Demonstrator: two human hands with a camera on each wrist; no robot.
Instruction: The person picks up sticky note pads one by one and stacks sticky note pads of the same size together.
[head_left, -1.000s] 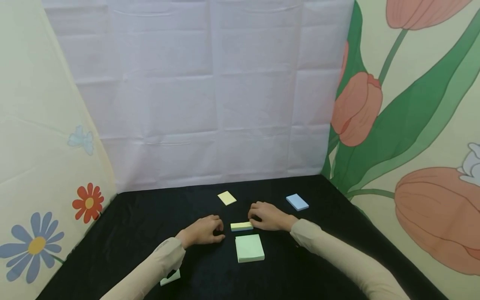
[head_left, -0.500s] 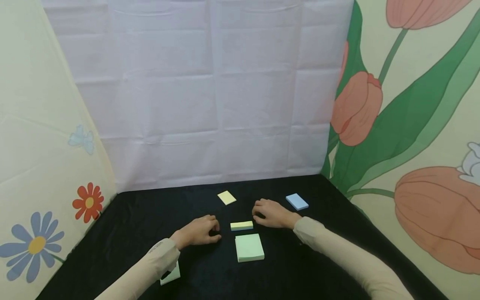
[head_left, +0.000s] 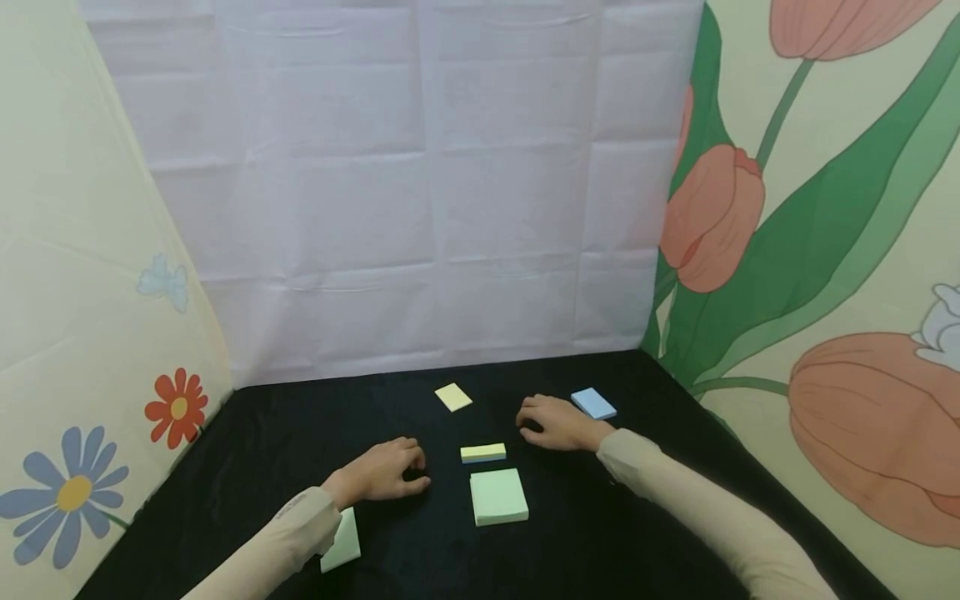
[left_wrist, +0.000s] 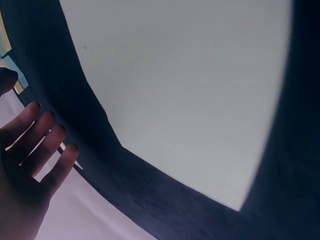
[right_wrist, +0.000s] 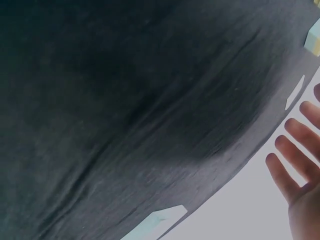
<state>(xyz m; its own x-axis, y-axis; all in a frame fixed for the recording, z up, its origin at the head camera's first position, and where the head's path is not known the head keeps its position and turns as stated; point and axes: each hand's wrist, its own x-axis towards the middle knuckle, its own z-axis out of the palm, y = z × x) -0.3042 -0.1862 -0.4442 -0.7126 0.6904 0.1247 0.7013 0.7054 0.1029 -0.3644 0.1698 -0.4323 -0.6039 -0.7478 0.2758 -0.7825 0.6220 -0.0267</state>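
Observation:
My left hand [head_left: 381,471] hovers over the black cloth left of the middle, holding nothing, its fingers spread loosely. On the other side my right hand [head_left: 558,422] is likewise without a thing, fingers relaxed, close to a blue sticky note pad [head_left: 593,403]. Between the hands lies a small stack of sticky note pads [head_left: 483,453], yellow on top with blue below. Just nearer sits a thick, square light green sticky note pad [head_left: 499,497]. A pale green sticky note pad [head_left: 343,543] lies below the left wrist, partly hidden by the sleeve, and looms large in the left wrist view.
A yellow sticky note pad [head_left: 453,397] lies at the back of the black-covered table [head_left: 315,425]. A white cloth [head_left: 420,183] hangs behind, and flower-printed cloths [head_left: 825,292] stand at both sides.
Both hands have moved apart, away from the yellow-and-blue stack: the left one leftward and nearer, the right one rightward. More of the pale green pad shows. The pads have stayed in place.

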